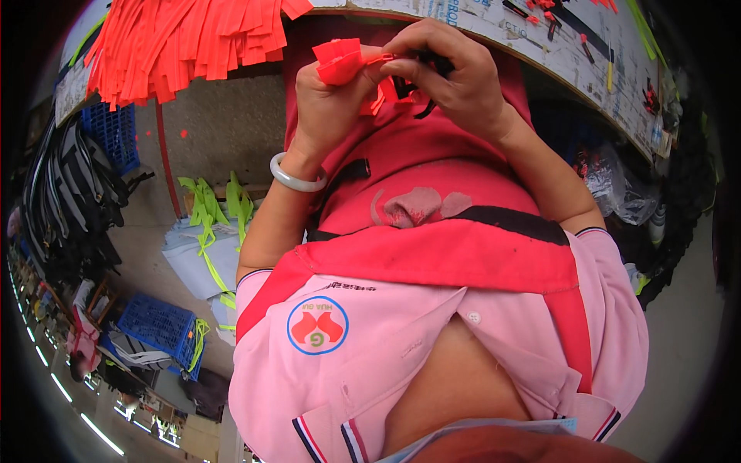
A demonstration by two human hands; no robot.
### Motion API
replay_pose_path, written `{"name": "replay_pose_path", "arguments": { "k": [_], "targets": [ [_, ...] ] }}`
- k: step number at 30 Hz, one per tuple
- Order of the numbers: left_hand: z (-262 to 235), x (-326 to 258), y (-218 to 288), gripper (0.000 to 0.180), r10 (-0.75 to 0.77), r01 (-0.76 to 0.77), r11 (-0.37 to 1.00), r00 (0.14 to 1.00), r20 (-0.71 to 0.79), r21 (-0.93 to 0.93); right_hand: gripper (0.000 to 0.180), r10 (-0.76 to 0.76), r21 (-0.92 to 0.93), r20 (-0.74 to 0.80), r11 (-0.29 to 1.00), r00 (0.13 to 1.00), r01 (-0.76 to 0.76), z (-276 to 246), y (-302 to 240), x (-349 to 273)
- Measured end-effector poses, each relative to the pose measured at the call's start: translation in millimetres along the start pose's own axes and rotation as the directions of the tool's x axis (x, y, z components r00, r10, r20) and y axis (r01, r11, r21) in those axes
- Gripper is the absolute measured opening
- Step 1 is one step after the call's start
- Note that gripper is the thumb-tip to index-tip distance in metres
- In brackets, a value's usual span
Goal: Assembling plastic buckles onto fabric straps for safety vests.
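— Grey concrete floor (pixel 224 123) below, worktable edge (pixel 540 54) curving across the top, littered with small red and yellow bits. Heap of orange fabric strips (pixel 185 38) hanging off its left end.

— Smaller stuff?

— Blue crates (pixel 162 324) lower left, dark straps (pixel 69 193) beside, neon-yellow strips (pixel 212 212) on a pale stack.

— Hands?

— Both raised near the table edge, over a red apron. Left hand (pixel 328 96) curled shut on a folded orange strip (pixel 340 60). Right hand (pixel 455 73) pinched closed on the same strip, touching the left.

— Hidden?

— Dark piece under the right fingers, mostly covered; hard to make out.
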State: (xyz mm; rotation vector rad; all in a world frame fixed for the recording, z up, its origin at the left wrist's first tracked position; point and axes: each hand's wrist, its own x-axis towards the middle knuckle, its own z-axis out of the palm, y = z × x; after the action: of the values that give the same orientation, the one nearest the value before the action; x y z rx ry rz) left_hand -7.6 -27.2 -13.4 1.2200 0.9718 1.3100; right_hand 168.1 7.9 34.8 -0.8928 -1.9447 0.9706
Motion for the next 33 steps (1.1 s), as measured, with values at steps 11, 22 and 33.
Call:
{"name": "replay_pose_path", "arguments": {
  "k": [11,22,33],
  "targets": [
    [9,4,7,0.013,-0.028,0.025,0.999,0.997,0.068,0.044,0.015,-0.035,0.057,-0.083,0.998,0.996,0.039,4,10,-7],
    [8,9,2,0.018,-0.063,0.073,0.993,0.992,0.106,-0.095,0.014,-0.011,0.117,-0.080,0.993,0.997,0.020,4,14,-8],
    [8,15,1,0.016,-0.006,-0.001,0.996,0.997,0.075,0.093,0.015,0.117,0.121,-0.011,0.986,0.993,-0.115,-2,20,-9]
  ]
}}
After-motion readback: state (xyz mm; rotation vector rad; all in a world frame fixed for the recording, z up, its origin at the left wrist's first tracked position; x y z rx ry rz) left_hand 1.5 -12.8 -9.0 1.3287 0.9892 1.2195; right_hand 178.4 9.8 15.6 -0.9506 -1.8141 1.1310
